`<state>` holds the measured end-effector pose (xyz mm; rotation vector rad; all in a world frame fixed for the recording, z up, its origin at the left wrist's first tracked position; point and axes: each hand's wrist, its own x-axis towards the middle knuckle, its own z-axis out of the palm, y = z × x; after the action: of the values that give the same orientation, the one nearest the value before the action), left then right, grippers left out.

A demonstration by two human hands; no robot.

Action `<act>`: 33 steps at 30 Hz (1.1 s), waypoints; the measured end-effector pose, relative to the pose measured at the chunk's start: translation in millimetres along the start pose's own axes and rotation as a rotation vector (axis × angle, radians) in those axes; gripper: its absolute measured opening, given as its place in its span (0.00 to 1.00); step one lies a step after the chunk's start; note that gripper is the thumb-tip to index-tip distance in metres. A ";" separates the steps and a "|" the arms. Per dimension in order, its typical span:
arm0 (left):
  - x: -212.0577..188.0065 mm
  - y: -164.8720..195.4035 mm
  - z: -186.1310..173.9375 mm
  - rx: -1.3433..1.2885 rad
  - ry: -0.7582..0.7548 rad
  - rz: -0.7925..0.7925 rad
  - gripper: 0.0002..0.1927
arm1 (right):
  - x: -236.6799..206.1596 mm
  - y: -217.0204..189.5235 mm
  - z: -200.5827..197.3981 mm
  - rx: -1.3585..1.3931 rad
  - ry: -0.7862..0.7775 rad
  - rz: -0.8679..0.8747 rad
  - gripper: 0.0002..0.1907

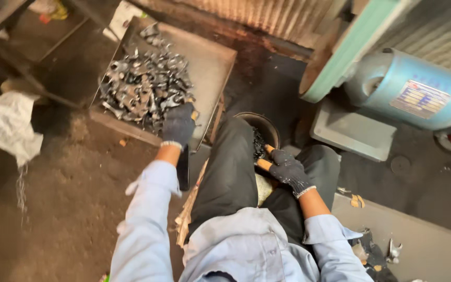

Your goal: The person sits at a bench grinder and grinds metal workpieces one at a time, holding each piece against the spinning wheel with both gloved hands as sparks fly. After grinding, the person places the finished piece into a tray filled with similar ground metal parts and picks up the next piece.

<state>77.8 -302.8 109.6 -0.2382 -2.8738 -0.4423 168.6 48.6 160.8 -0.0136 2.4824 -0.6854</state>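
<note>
1. Left gloved hand, fingers curled together, digs into the heap of dark scrap metal pieces on the flat grey metal tray
2. Right of that tray, the right gloved hand has fingers loosely apart over the round black bucket
3. Judged step: gathering pieces; a firm grip is needed

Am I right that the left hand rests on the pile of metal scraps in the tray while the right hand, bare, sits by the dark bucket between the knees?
Not quite: the right hand is not bare but wears a dark glove, as the head view shows. The rest holds: the left hand rests on the metal scraps in the tray, and the right is by the bucket.
</note>
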 end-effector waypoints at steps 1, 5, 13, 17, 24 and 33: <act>4.4 22.7 -6.4 0.007 -0.008 0.034 0.11 | -0.8 -1.4 1.8 0.078 0.050 -0.035 0.40; -4.6 148.7 -27.7 -0.310 -0.266 -0.141 0.24 | 3.5 -1.0 9.8 0.296 0.635 -0.498 0.45; -15.3 240.0 -2.3 -0.932 -0.284 0.215 0.46 | -15.2 74.7 6.8 1.300 0.194 -0.170 0.21; -17.6 257.2 27.9 -0.809 -0.617 0.162 0.43 | -21.1 93.4 7.1 1.649 -0.068 -0.041 0.13; 21.1 269.3 35.4 -0.865 -0.476 0.394 0.31 | -9.6 106.0 -26.5 1.203 0.010 -0.243 0.19; 111.9 260.1 135.0 -1.483 -0.743 0.170 0.18 | 135.7 120.9 -46.3 0.707 0.599 -0.474 0.19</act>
<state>-6.0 -1.7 83.4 -0.9817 -2.2974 -2.7689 46.2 154.8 66.4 -0.1543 2.6323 -1.9819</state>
